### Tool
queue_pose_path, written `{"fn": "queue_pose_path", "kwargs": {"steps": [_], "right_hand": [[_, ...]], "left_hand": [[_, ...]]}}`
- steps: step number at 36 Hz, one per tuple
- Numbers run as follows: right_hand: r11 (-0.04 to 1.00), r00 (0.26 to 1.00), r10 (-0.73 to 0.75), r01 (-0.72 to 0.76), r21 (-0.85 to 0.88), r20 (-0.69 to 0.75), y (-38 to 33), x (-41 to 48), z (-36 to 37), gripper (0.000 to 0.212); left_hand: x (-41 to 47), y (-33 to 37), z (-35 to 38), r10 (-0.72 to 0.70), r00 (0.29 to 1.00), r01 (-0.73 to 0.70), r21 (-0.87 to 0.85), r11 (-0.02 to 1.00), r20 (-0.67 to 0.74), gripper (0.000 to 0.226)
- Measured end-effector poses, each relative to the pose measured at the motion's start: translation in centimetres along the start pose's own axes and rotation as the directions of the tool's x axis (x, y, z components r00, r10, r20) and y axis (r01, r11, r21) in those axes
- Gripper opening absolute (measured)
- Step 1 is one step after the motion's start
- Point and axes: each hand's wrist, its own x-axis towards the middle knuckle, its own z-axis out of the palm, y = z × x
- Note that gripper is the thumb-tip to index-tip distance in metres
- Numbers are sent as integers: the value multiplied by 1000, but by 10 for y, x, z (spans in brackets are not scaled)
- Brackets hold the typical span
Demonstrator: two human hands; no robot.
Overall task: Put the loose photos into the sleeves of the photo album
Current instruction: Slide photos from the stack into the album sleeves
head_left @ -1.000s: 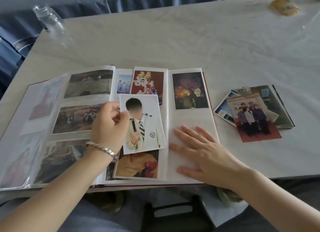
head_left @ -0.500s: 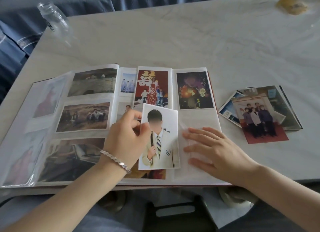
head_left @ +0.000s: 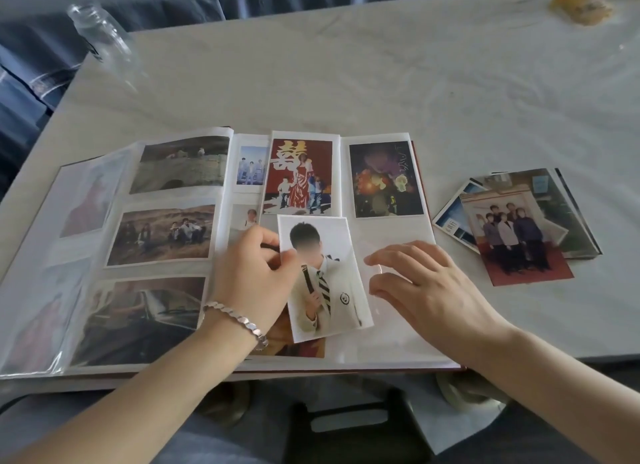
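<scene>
The photo album lies open at the table's near edge, most of its sleeves filled with photos. My left hand pinches the left edge of a loose portrait photo of someone in a white jacket, held over the album's middle column. My right hand rests with fingers spread on the clear sleeve of the rightmost column, just right of the portrait, fingertips at the sleeve's edge. A stack of loose photos lies on the table right of the album.
A clear plastic bottle stands at the table's far left corner. A yellowish crumpled thing lies at the far right. Blue fabric of a sofa runs behind and left of the white table.
My left hand has carried the portrait photo rightward from the middle page toward the right column's sleeve. My right hand's fingers have lifted and curled slightly at the sleeve edge.
</scene>
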Motion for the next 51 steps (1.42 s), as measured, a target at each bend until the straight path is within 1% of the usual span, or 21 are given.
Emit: {"fn": "queue_pose_path", "kwargs": {"steps": [3, 6, 10, 12, 15, 17, 19, 21, 23, 24, 25, 27, 29, 33, 37, 39, 42, 46, 51], "right_hand": [[1000, 1000, 21, -21, 1, 22, -1, 0, -2, 21], [999, 998, 43, -43, 9, 39, -4, -1, -3, 9], [988, 991, 130, -133, 79, 43, -4, -7, -1, 11], [969, 978, 206, -210, 130, 42, -2, -13, 1, 19], [922, 937, 343, -348, 171, 58, 3, -19, 2, 31], [880, 901, 425, -435, 190, 93, 6, -20, 0, 37], [827, 852, 504, -523, 209, 140, 7, -20, -3, 40], [785, 815, 552, -579, 221, 175, 8, -20, -4, 44], [777, 807, 559, -590, 220, 187, 7, -21, -3, 44], [781, 811, 555, -585, 219, 187, 6, -21, -2, 44], [781, 811, 553, -584, 219, 191, 6, -21, -1, 43], [775, 804, 559, -594, 217, 203, 5, -22, 0, 43], [777, 806, 559, -592, 216, 197, 5, -23, 2, 45], [787, 816, 552, -578, 216, 172, 6, -24, 4, 41], [794, 822, 546, -570, 211, 162, 7, -24, 5, 40], [788, 818, 550, -575, 221, 167, 7, -24, 4, 43], [780, 817, 552, -577, 242, 169, 6, -24, 4, 49], [747, 811, 565, -581, 322, 153, 7, -26, 6, 41], [705, 800, 584, -583, 404, 136, 10, -29, 8, 45]], "left_hand": [[-3, 1, 4, -96, 991, 98, -19, 995, 89, 12], [-4, 1, 5, -158, 971, 165, -21, 986, 178, 14], [-1, -2, 1, -161, 952, 160, 26, 987, 259, 12], [1, -2, -2, -155, 946, 147, 51, 988, 284, 12], [5, 1, -7, -160, 933, 138, 87, 987, 324, 12], [6, 4, -10, -167, 924, 139, 105, 985, 343, 13], [8, 8, -12, -183, 914, 155, 103, 982, 362, 13], [9, 12, -14, -207, 900, 190, 83, 978, 383, 12], [11, 12, -14, -228, 887, 219, 69, 973, 401, 13], [11, 12, -15, -231, 883, 225, 64, 972, 409, 23], [11, 12, -15, -231, 880, 224, 65, 972, 415, 38], [10, 13, -16, -210, 883, 196, 77, 978, 420, 64], [9, 16, -18, -183, 888, 168, 72, 983, 422, 72], [8, 15, -17, -136, 898, 122, 60, 991, 419, 63], [9, 16, -14, -123, 896, 123, 27, 992, 427, 56], [11, 16, -12, -123, 892, 129, 17, 992, 434, 55], [17, 14, -8, -128, 883, 125, 36, 992, 452, 55], [21, 14, -1, -128, 868, 110, 67, 992, 480, 51], [30, 19, 0, -87, 863, 9, 158, 987, 498, 43]]}}
